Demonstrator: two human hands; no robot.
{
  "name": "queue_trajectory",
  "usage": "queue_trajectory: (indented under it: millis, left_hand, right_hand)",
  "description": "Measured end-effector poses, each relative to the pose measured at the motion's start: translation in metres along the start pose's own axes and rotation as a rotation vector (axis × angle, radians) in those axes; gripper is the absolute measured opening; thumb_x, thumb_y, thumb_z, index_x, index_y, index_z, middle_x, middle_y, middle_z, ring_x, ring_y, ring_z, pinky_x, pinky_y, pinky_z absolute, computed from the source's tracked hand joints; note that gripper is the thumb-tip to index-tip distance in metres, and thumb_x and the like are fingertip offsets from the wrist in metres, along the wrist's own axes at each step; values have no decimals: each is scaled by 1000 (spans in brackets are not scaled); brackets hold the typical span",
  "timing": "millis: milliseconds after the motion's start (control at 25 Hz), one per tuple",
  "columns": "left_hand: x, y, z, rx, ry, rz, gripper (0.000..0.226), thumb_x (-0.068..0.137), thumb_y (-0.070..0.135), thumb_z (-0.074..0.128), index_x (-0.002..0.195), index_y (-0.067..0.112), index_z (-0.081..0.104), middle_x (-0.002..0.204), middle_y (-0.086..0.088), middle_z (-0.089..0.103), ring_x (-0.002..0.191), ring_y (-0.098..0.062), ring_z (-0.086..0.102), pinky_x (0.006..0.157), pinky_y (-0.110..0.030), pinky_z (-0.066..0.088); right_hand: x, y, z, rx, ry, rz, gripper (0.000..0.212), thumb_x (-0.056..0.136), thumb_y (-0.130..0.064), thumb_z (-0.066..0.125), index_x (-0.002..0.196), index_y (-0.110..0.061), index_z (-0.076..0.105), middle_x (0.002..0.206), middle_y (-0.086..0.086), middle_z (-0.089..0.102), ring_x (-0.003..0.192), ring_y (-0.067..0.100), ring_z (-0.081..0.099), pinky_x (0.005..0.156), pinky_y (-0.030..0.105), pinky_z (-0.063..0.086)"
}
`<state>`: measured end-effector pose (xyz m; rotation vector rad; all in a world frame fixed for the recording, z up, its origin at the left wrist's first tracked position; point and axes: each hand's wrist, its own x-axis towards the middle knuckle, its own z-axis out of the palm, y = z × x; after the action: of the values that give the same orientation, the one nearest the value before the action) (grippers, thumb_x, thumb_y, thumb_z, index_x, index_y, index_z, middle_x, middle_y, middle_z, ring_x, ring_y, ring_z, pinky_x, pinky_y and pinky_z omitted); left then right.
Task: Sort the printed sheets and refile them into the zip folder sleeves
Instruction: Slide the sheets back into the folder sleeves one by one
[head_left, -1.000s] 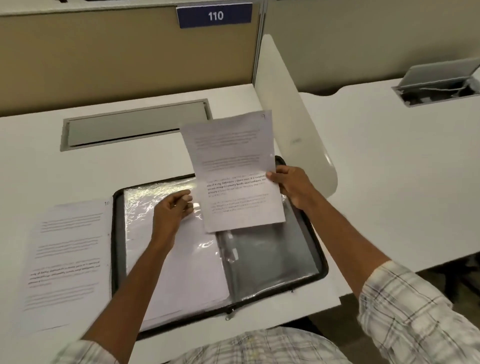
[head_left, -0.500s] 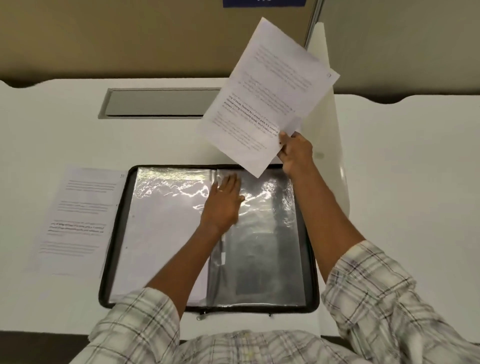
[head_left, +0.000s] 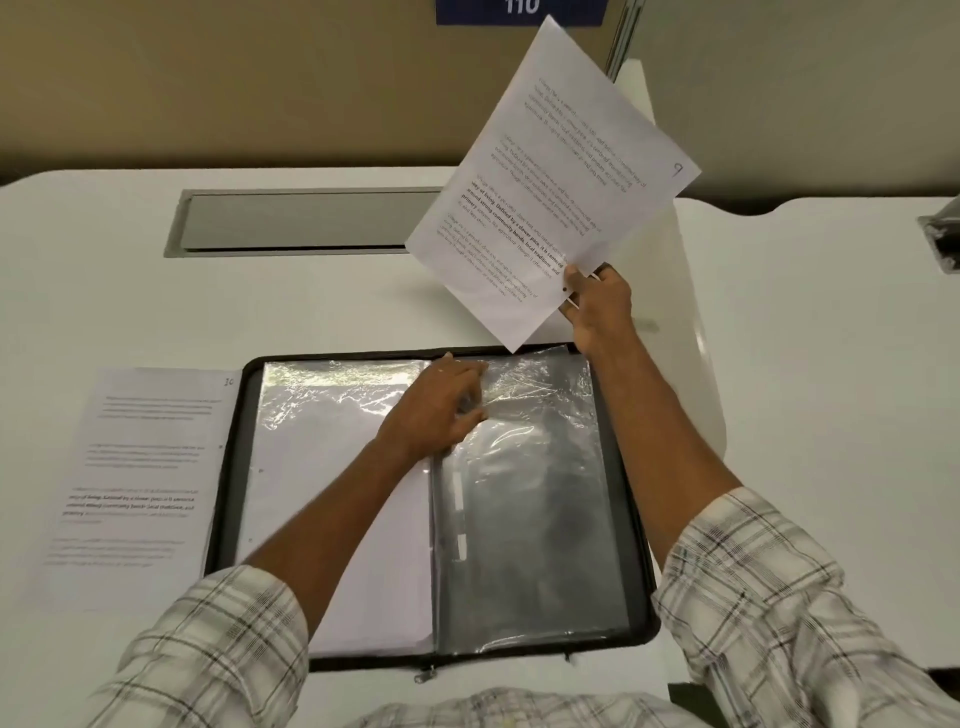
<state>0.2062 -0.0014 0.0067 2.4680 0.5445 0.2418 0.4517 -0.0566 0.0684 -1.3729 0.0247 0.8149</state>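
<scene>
Mid-task here, by my read. The zip folder (head_left: 234, 467) lies open flat on the surface (head_left: 805, 364). Its left-hand sleeve (head_left: 332, 493) already shows white paper behind the plastic. The right-hand sleeve (head_left: 535, 519) looks dark and empty, so that one seems to be waiting.

One loose sheet (head_left: 135, 483) sits on the surface at nine o'clock of the folder, just beside its edge and marked what looks like "30" in the corner. So at least two pages are unfiled: that one and the one in the air.

Now the grip. The right hand (head_left: 597, 306) is clamped on the printed sheet (head_left: 550, 192), thumb on the face and fingers behind, pinching its lower corner. The page is held up and tilted at about one o'clock of the folder, clear of everything, with a handwritten "9" in its top corner.

The left hand (head_left: 436, 410) is down on the folder near the spine, toward twelve o'clock. Its fingers (head_left: 475, 371) are laid out loosely over the top edge of the right-hand sleeve. That grip is apart, touching the plastic; I can't make out a pinch on it. The sleeve's mouth wants opening before the page goes in.
</scene>
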Motion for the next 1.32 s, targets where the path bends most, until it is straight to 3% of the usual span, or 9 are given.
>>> queue_trajectory:
  millis: [120,240,360,520,680,760,920,1080,1320]
  left_hand:
    - [12,-5,-6,-21,-41,65,24,83,35,85,94,20,69,126,-1,69,122,-14,59,124,-37,25]
    - [18,-5,-10,-65,-58,58,28,90,43,78,109,23,75,135,2,68,125,-12,60,107,-38,48]
    - [21,-2,-12,-115,5,33,30,96,39,72,121,23,73,116,5,74,106,-12,67,91,-33,54]
    - [26,5,-12,-253,78,-111,35,94,24,76,128,23,69,97,6,70,81,-1,68,81,-13,50]
    - [33,6,0,-183,196,-136,15,87,21,82,101,24,80,88,1,76,85,-9,70,81,-25,56]
    - [34,7,5,-140,243,-116,12,82,17,86,92,22,82,98,-2,79,99,-13,71,87,-18,51]
    - [31,5,16,97,293,-25,8,86,24,83,93,25,79,98,5,68,96,-19,63,96,-37,41]
    - [26,9,21,221,257,21,3,96,29,68,97,27,67,95,10,68,96,-17,63,100,-41,36]
    - [25,11,15,197,237,-66,32,99,55,59,108,25,62,89,10,71,94,-18,66,106,-47,34]
  right_hand:
    - [1,-3,-1,-9,-13,-22,13,97,-1,64,106,-11,65,110,10,69,95,21,66,81,33,62]
    - [0,-1,-2,-22,-25,-24,16,97,1,62,109,-10,64,110,9,70,94,20,67,80,32,61]
    - [-1,0,-4,-33,-30,-20,19,98,1,62,112,-10,64,106,5,72,91,18,69,76,30,60]
    - [0,-1,-5,-48,-27,-37,23,98,1,61,119,-8,63,111,7,71,93,18,69,79,30,62]
    - [2,-4,-7,-44,-17,-53,29,97,2,62,126,-4,62,119,12,70,100,22,67,89,37,61]
    - [3,-5,-7,-41,-14,-59,32,97,1,62,129,-3,61,125,15,69,103,23,67,91,38,60]
    - [1,-4,-5,-35,-43,-69,32,98,2,61,129,-5,60,119,9,69,101,21,66,88,35,61]
    - [2,1,-7,-82,-70,-79,29,98,0,61,126,-10,61,125,11,69,105,21,67,90,36,60]
    - [11,17,-25,-609,1,-200,26,97,-11,64,122,-14,61,119,4,70,110,24,68,99,49,56]
